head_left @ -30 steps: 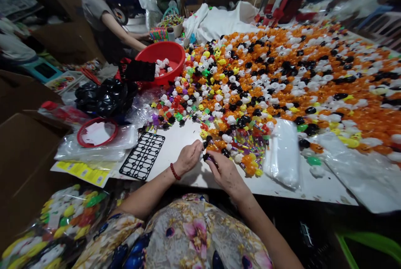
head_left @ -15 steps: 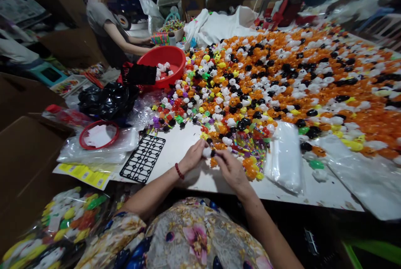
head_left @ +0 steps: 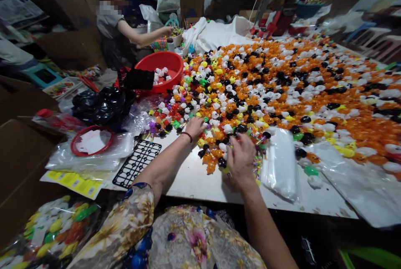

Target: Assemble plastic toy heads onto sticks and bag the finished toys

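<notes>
Small plastic figures in orange, white, black and other colours form a wide pile [head_left: 266,89] on the white table. At its near left edge is my left hand [head_left: 194,127], with a red bead bracelet on the wrist. Its fingers are curled together among small pieces, and what they pinch, if anything, is hidden. My right hand [head_left: 242,156] hovers over the pile's near edge, fingers bent and apart, beside a white figure [head_left: 223,147]. Left of it lie orange figures [head_left: 209,162]. Striped, shiny sticks [head_left: 257,168] show partly behind the right hand.
A black plastic grid [head_left: 138,162] and a small red basket [head_left: 73,145] are on the left. Beyond stands a red basin [head_left: 175,66] holding white pieces. A stack of clear bags [head_left: 280,164] lies right of my hands. Another person [head_left: 111,26] works at the far left.
My hands, together before on a white and black piece, have parted. The left has moved forward to the pile, the right slightly right and up. The other person's arm has stretched further out.
</notes>
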